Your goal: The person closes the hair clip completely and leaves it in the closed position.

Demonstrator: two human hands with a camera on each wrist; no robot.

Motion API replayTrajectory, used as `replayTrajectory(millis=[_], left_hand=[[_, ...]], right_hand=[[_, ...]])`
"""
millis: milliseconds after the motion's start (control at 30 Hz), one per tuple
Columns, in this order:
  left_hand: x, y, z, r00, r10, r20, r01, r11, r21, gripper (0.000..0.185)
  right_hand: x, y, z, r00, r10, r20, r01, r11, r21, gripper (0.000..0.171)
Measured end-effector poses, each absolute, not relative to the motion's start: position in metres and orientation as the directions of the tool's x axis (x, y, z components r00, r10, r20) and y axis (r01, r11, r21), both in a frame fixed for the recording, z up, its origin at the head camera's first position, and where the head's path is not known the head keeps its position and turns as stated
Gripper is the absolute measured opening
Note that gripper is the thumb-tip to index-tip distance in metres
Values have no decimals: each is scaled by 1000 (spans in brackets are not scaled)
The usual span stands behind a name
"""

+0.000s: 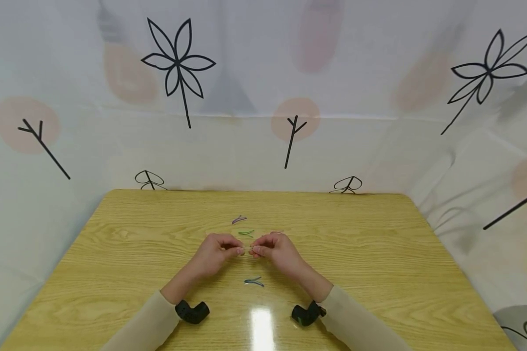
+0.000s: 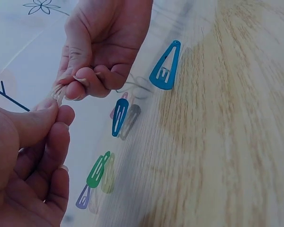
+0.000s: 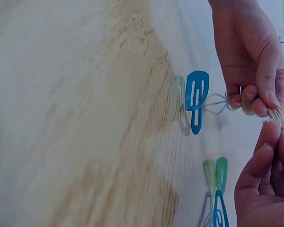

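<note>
In the head view my left hand [image 1: 214, 253] and right hand [image 1: 278, 251] meet above the middle of the table. Between their fingertips is a small cream hair clip [image 3: 276, 115], mostly covered by the fingers. Each hand pinches it with thumb and forefinger, as the left wrist view also shows. A blue hair clip [image 1: 254, 282] lies on the near side of the hands. Beyond them are a green hair clip [image 1: 246, 233] and a purple one. A pink hair clip [image 1: 277, 232] is partly hidden behind the right hand. A second blue clip [image 2: 119, 117] appears in the left wrist view.
The wooden table [image 1: 369, 263] has a glossy top that mirrors the clips and a bright light. A white patterned cloth [image 1: 246, 151] hangs along its back and sides. Black wrist-worn devices [image 1: 192, 312] sit by both cuffs.
</note>
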State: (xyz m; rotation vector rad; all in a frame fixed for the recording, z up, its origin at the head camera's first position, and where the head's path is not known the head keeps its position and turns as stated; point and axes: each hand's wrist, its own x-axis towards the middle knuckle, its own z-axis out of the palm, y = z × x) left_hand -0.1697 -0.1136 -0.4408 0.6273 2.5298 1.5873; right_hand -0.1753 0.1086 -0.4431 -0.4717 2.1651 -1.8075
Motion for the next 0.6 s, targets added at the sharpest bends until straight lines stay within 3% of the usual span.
replayTrajectory(millis=[600], left_hand=[[-169,-114,-442,-915,395,82,232,350,907,13]], right_hand=[[-174,113,-446,-919,-394,-31,-51,196,-979,14]])
